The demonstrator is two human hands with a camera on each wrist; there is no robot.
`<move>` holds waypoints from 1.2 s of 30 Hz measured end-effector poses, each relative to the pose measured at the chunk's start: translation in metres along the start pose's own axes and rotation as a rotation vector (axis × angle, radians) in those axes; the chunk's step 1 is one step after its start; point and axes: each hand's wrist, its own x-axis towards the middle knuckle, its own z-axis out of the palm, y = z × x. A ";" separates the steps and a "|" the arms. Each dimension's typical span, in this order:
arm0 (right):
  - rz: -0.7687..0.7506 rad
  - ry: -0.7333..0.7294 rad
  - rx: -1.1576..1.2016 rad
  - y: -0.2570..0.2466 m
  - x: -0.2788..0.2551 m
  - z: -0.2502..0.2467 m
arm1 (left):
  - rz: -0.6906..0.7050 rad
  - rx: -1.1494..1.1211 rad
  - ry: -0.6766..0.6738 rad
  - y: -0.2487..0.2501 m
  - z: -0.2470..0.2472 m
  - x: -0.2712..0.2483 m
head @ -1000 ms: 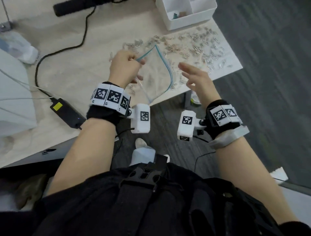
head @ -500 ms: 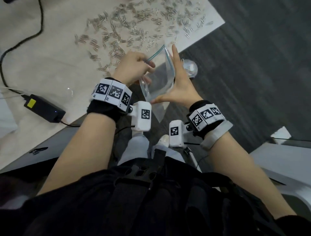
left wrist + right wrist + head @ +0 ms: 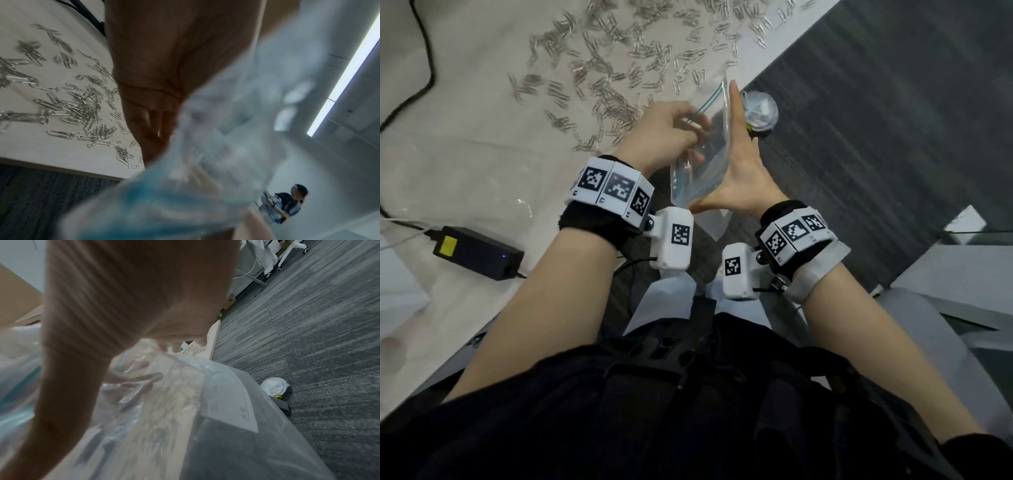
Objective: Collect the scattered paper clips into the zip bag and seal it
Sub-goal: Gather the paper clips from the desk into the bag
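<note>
A clear zip bag (image 3: 710, 154) with a blue-green zip strip is held up at the table's near edge, mouth pointing away from me. My left hand (image 3: 666, 132) pinches its left rim with curled fingers. My right hand (image 3: 739, 161) lies flat against the bag's right side, fingers straight and thumb stretched under the lower corner. Many silver paper clips (image 3: 613, 78) lie scattered on the pale table (image 3: 465, 154) beyond my left hand. In the left wrist view the paper clips (image 3: 82, 104) sit left of the blurred zip bag (image 3: 226, 129). The right wrist view shows the zip bag (image 3: 164, 402) up close.
A black power adapter (image 3: 477, 251) with a yellow label and a black cable (image 3: 424, 68) lie on the table's left. A round white object (image 3: 760, 111) sits on the grey carpet (image 3: 876, 120) below the table edge. Another person (image 3: 285, 204) stands far off.
The bag has come off the table toward its near edge. My right hand, free a second ago, now lies flat against the bag's side. The left hand kept its hold.
</note>
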 end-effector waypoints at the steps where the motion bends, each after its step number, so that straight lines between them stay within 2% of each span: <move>1: 0.015 0.026 -0.007 -0.003 0.003 0.002 | 0.017 0.025 -0.024 0.000 -0.003 0.002; 4: 0.057 0.149 -0.045 -0.013 0.006 0.007 | 0.094 0.082 -0.033 -0.002 -0.014 0.005; 7: 0.046 0.272 -0.040 -0.014 0.007 0.011 | 0.231 0.116 0.002 -0.003 -0.024 0.006; 10: -0.035 0.297 -0.010 -0.014 0.007 0.014 | 0.328 0.185 0.018 -0.004 -0.033 0.009; 12: -0.103 0.299 -0.094 -0.017 0.007 0.014 | 0.345 0.203 0.031 -0.007 -0.038 0.013; 15: -0.106 0.317 -0.280 -0.016 0.010 0.013 | 0.357 0.281 0.032 -0.012 -0.042 0.017; 17: -0.046 0.345 -0.334 -0.013 0.010 0.011 | 0.340 0.306 0.063 -0.018 -0.047 0.023; 21: 0.125 0.424 -0.352 -0.005 0.005 0.001 | 0.197 0.412 0.277 -0.025 -0.062 0.030; 23: 0.160 0.438 -0.366 -0.005 0.004 -0.002 | 0.163 0.552 0.304 -0.026 -0.065 0.030; 26: 0.149 0.438 -0.387 -0.008 0.007 0.000 | 0.202 0.699 0.209 -0.020 -0.060 0.024; 30: 0.112 0.448 -0.395 -0.010 0.006 0.000 | 0.400 0.677 -0.065 -0.006 -0.052 0.009; 33: 0.079 0.404 -0.434 -0.010 0.003 -0.002 | 0.501 0.843 -0.225 0.003 -0.051 0.001; 36: 0.029 0.365 -0.468 -0.009 0.000 -0.005 | 0.543 1.037 -0.263 0.007 -0.048 0.004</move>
